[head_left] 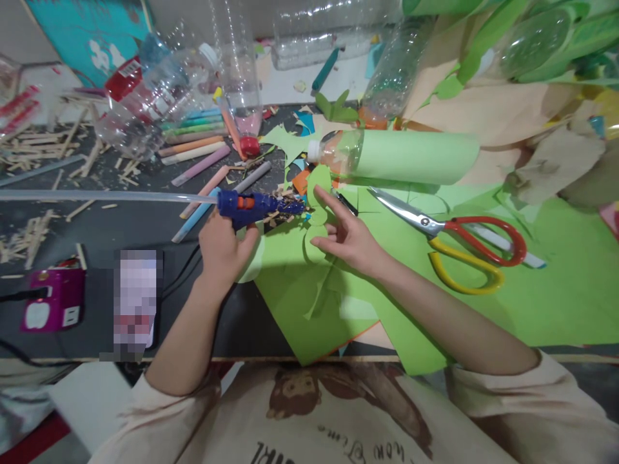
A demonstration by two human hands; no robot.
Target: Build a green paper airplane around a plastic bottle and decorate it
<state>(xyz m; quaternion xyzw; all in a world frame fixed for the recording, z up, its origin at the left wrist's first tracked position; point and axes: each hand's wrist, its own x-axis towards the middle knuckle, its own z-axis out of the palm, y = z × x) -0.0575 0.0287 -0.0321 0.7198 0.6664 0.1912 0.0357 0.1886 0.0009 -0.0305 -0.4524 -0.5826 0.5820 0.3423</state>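
My left hand (225, 248) is wrapped around a blue hot glue gun (249, 206) with a long clear glue stick (106, 195) running out of its back to the left. The nozzle end points right, close to a wavy light-green paper cut-out (319, 193). My right hand (355, 241) has that cut-out at its fingers: the index finger lies along its upper part and the thumb is at its lower lobe. Some of the other fingers are curled and partly hidden. Green paper sheets (300, 309) lie beneath. Behind is a plastic bottle (348, 153) wrapped in pale green paper.
Scissors (425, 223) with red and yellow handles lie open to the right. At left are a phone (138, 296), a purple power box (53, 299) and wooden sticks (33, 151). Coloured sticks (193, 151) and clear bottles (236, 71) crowd the back.
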